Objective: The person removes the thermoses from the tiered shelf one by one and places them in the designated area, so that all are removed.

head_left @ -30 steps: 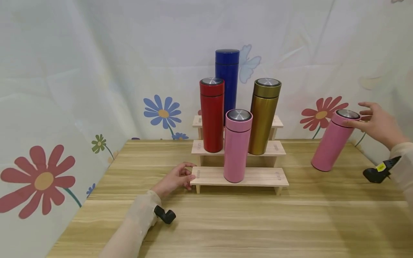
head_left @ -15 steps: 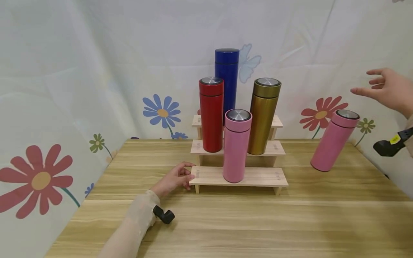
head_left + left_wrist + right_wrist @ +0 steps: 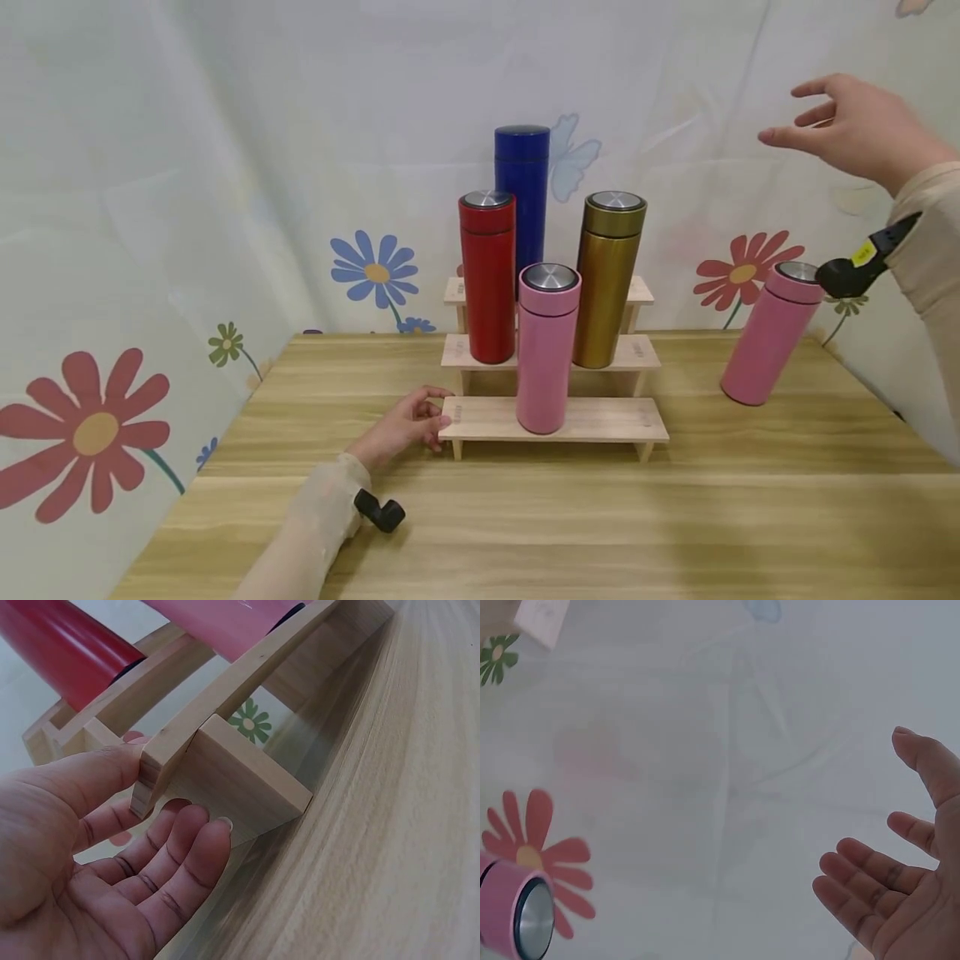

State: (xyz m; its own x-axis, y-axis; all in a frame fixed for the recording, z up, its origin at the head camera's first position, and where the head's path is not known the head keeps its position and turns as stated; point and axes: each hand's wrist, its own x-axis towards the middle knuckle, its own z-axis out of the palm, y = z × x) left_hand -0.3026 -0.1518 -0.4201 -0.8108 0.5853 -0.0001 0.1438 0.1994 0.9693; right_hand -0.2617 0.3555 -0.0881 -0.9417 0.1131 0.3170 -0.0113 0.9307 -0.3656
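Observation:
A stepped wooden stand point(image 3: 600, 421) sits mid-table. It carries a blue bottle point(image 3: 522, 175) on top, a red bottle point(image 3: 487, 279) and a gold bottle point(image 3: 606, 283) on the middle step, and a pink bottle point(image 3: 546, 350) on the bottom step. My left hand point(image 3: 408, 421) holds the left end of the bottom step point(image 3: 225, 780), thumb against the plank end and fingers point(image 3: 187, 840) curled under it beside the leg. A second pink bottle point(image 3: 768, 342) stands alone on the table at the right. My right hand point(image 3: 847, 125) hovers high above it, fingers spread and holding nothing point(image 3: 900, 900).
The wooden table point(image 3: 600, 533) has bare surface in front of the stand and between the stand and the lone pink bottle point(image 3: 517, 922). A flower-printed curtain point(image 3: 225, 167) closes off the back and both sides. The table's right edge runs just past that bottle.
My right hand left the top of the lone pink bottle and rose up and slightly left. The bottle stays standing. My left hand has not moved.

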